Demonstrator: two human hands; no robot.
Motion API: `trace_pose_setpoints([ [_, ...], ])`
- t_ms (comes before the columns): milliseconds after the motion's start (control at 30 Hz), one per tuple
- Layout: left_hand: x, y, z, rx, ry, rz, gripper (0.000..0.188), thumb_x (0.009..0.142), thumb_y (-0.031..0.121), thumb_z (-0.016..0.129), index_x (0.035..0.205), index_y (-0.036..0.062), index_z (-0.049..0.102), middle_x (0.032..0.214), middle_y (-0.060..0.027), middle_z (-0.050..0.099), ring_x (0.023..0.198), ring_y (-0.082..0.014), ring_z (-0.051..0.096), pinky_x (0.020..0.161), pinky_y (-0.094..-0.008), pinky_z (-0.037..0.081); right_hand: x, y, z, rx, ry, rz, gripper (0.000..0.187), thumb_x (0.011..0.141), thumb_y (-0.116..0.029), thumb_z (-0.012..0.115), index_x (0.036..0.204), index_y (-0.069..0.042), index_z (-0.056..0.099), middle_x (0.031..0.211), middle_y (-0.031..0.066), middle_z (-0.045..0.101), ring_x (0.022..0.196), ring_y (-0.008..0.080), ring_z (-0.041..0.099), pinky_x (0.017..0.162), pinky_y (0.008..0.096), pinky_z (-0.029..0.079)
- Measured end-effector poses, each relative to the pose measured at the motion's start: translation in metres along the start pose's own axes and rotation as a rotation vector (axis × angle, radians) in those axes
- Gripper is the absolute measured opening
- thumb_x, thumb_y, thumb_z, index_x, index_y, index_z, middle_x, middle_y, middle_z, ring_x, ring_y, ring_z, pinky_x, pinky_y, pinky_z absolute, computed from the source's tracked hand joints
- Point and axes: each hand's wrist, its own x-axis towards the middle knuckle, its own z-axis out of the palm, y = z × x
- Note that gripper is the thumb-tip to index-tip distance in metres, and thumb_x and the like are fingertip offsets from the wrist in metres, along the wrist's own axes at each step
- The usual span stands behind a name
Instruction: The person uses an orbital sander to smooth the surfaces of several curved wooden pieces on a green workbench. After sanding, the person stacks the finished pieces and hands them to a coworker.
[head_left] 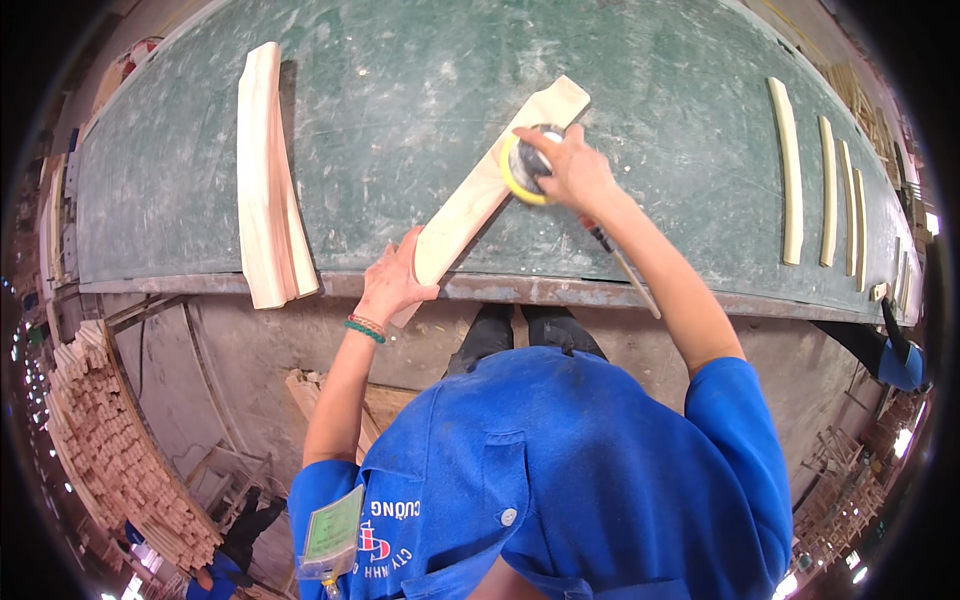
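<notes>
A pale wooden piece (470, 205) with a notched far end lies slantwise on the green tabletop, its near end at the table's front edge. My left hand (393, 280) grips that near end, thumb on one side and fingers on the other. Toward the far end, my right hand (578, 175) is closed over a round sander (527, 168) with a yellow rim and dark body, which rests against the wood's right side. From the sander a hose (625, 265) runs back beneath my right forearm. The sander's underside is hidden.
Two long wooden pieces (268, 180) lie together on the left of the green table (400, 90). Several narrow strips (788, 170) are spaced along the right. Stacked lumber (130, 440) stands lower left. Another person in blue (900, 365) is at the table's far right.
</notes>
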Motion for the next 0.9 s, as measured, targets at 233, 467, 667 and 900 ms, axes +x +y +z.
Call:
trace_pose_setpoints([
  [233,-0.006,0.002,0.005,0.045,0.032,-0.102,0.098,0.054,0.030,0.077,0.142,0.0231,0.033,0.110,-0.0206,0.061,0.104,-0.0396,0.059,0.085,-0.0486,0.051,-0.043,-0.026,0.029,0.049,-0.098,-0.207,0.080,0.075,-0.012,0.072,0.141,-0.045,0.040,0.116,0.0237,0.044,0.089,0.0395,0.066,0.077,0.0428,0.058],
  [467,-0.002,0.006,0.001,0.009,0.054,0.003,0.097,0.054,0.034,0.076,0.141,0.0205,0.036,0.115,-0.0165,0.063,0.105,-0.0376,0.060,0.087,-0.0464,0.051,0.051,0.055,-0.011,0.092,0.230,0.128,0.068,0.083,-0.024,0.065,0.143,-0.039,0.038,0.117,0.0265,0.045,0.088,0.0399,0.067,0.080,0.0435,0.057],
  [667,-0.005,-0.003,-0.003,-0.021,0.008,-0.018,0.100,0.055,0.039,0.076,0.143,0.0163,0.034,0.116,-0.0183,0.063,0.105,-0.0368,0.062,0.087,-0.0448,0.051,0.054,0.018,-0.019,0.236,0.097,0.250,0.064,0.083,-0.026,0.062,0.142,-0.039,0.040,0.118,0.0269,0.047,0.090,0.0387,0.067,0.079,0.0421,0.057],
  [900,-0.040,0.016,0.027,-0.308,-0.099,-0.052,0.102,0.057,0.040,0.078,0.145,0.0141,0.034,0.118,-0.0225,0.063,0.107,-0.0404,0.062,0.091,-0.0443,0.049,-0.089,-0.034,0.046,0.224,-0.034,-0.410,0.077,0.073,-0.012,0.072,0.138,-0.045,0.047,0.116,0.0207,0.043,0.088,0.0391,0.066,0.074,0.0435,0.059],
])
